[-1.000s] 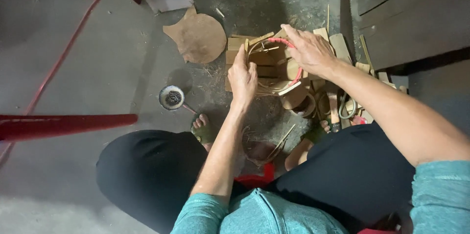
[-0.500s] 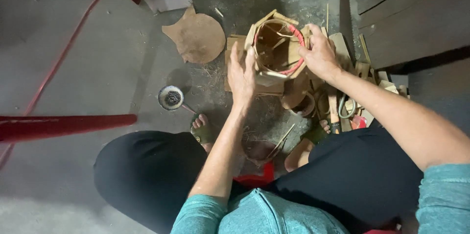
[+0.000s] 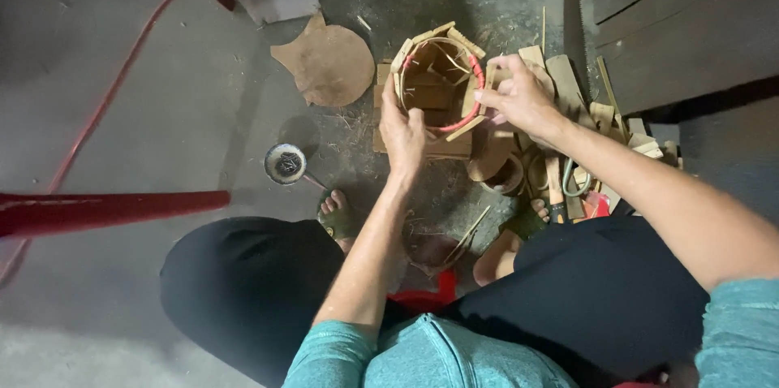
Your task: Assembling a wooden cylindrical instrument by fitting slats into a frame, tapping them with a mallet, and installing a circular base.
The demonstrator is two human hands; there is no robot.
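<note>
I hold a small round container made of upright wooden slats (image 3: 438,71), bound by a red band near its rim, with its open mouth facing me. My left hand (image 3: 403,132) grips its near left side. My right hand (image 3: 519,94) pinches the slats and band on its right side. It sits above a flat wooden block (image 3: 381,140) on the concrete floor.
A round brown board (image 3: 329,63) lies to the left. A small tin (image 3: 286,164) stands near my left foot. Wood strips, rings and tools (image 3: 568,169) are piled at the right. A red bar (image 3: 105,209) crosses the left side. Dark planks (image 3: 682,23) lie at the upper right.
The slat container has been tipped up from lying low so that its mouth faces me. Both hands have shifted on its sides, the right hand now pinching its right rim.
</note>
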